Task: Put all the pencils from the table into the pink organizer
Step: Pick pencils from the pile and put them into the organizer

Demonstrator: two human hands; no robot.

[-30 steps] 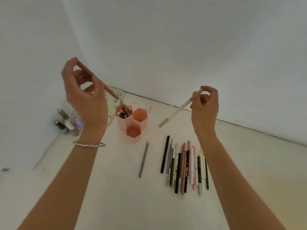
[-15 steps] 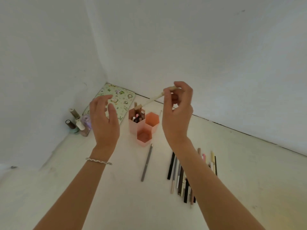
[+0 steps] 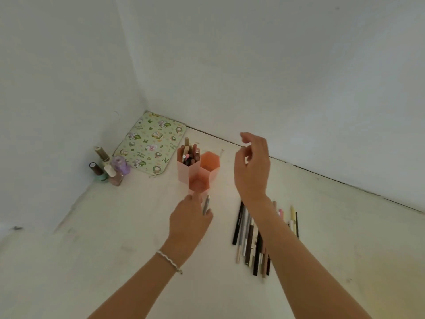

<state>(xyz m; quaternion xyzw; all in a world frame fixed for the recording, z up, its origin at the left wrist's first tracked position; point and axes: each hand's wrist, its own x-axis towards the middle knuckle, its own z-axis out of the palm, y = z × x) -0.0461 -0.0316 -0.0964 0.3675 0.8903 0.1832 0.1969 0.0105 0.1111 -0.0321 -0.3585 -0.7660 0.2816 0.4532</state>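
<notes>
The pink organizer (image 3: 183, 172) has three hexagonal cells and stands near the corner; its tall back-left cell holds several pencils (image 3: 189, 153). A lone grey pencil (image 3: 206, 203) lies just in front of it. My left hand (image 3: 189, 223) is down over this pencil, thumb on one side and fingers on the other; the hand hides its lower part, and the grip is unclear. My right hand (image 3: 253, 168) hovers to the right of the organizer, fingers apart and empty. Under my right forearm, a row of several pencils (image 3: 247, 236) lies on the table.
Several nail polish bottles (image 3: 108, 169) stand against the left wall. A green patterned pouch (image 3: 151, 146) lies in the corner behind the organizer. White walls close the table off at the left and the back.
My right hand has let the cream pencil go into the organizer's back-left cell and drawn back to the right, empty. My left hand has dropped onto the grey pencil.
</notes>
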